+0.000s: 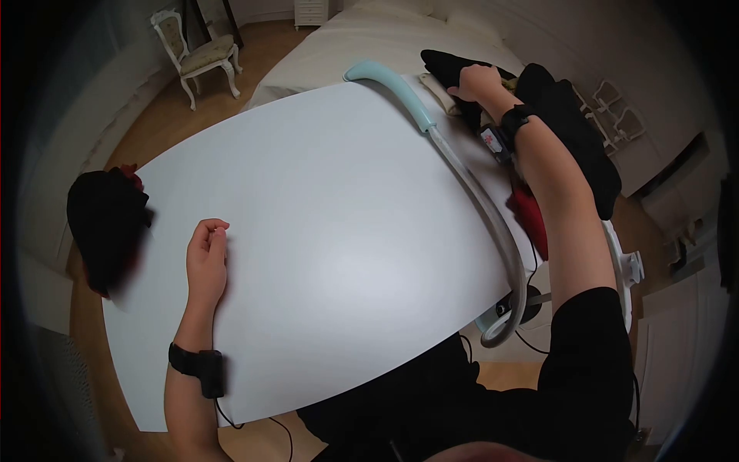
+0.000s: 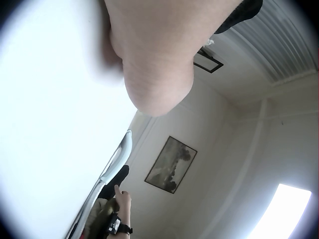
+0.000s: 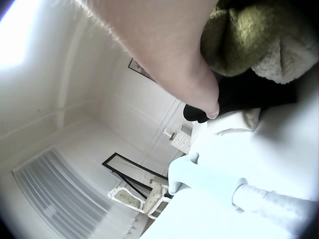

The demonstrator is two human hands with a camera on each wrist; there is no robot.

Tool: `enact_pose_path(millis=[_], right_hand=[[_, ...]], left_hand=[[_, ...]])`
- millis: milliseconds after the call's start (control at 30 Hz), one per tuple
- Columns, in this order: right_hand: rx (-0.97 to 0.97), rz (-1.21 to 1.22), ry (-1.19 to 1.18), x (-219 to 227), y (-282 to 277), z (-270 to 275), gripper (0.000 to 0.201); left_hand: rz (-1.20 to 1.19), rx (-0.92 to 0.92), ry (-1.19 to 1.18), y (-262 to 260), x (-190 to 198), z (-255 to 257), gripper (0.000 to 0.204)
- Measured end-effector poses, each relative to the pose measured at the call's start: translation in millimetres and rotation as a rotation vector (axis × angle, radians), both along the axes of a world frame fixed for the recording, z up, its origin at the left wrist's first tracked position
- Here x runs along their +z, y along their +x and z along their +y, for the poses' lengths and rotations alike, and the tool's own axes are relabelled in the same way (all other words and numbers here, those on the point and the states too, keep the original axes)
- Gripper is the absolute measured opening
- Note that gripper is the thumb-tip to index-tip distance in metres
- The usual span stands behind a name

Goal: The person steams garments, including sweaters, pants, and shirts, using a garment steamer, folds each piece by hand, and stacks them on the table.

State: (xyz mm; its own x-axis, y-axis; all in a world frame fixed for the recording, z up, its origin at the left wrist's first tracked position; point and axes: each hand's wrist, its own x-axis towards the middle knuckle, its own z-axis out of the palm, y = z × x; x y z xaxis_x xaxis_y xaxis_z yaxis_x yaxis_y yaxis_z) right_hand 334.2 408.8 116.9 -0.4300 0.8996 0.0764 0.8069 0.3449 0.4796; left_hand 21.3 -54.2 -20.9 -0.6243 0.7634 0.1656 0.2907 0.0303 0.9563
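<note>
Surface (image 1: 323, 192) before me, bed (image 1: 331, 58) behind it
A cloth bundle (image 1: 106, 219) lies at my left edge; along the right side a tube (image 1: 495, 214) curves from its handle (image 1: 396, 86) at the far edge past the near right corner. Right of the tube, a heap of clothes (image 1: 573, 127) lies at the far right, with another cloth (image 1: 530, 222) nearer me. Beyond the far left edge, a chair (image 1: 208, 56) stands on the floor (image 1: 146, 122), left of the bed, with drawers (image 1: 311, 11) farther back

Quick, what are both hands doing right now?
Left hand: open, loosely curled, nothing seen in it.
Right hand: at the dark cloth; its grip cannot be told.
</note>
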Motion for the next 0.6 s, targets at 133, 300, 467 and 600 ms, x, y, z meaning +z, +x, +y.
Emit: enact_pose_path(millis=[133,300,467,600], right_hand=[[-0.176,-0.016,-0.113,-14,-14,13,0.054],[-0.166,0.035,-0.127,-28,-5,48,0.051],[-0.196,0.081,-0.189,-28,5,109,0.046],[-0.122,0.221,-0.046,-27,11,114,0.047]], left_hand=[[-0.001,-0.042,-0.039,-1,2,-1,0.015],[-0.005,-0.052,-0.044,-1,1,-2,0.018],[-0.014,-0.068,-0.02,2,4,-1,0.019],[-0.003,-0.069,-0.017,1,2,-1,0.021]])
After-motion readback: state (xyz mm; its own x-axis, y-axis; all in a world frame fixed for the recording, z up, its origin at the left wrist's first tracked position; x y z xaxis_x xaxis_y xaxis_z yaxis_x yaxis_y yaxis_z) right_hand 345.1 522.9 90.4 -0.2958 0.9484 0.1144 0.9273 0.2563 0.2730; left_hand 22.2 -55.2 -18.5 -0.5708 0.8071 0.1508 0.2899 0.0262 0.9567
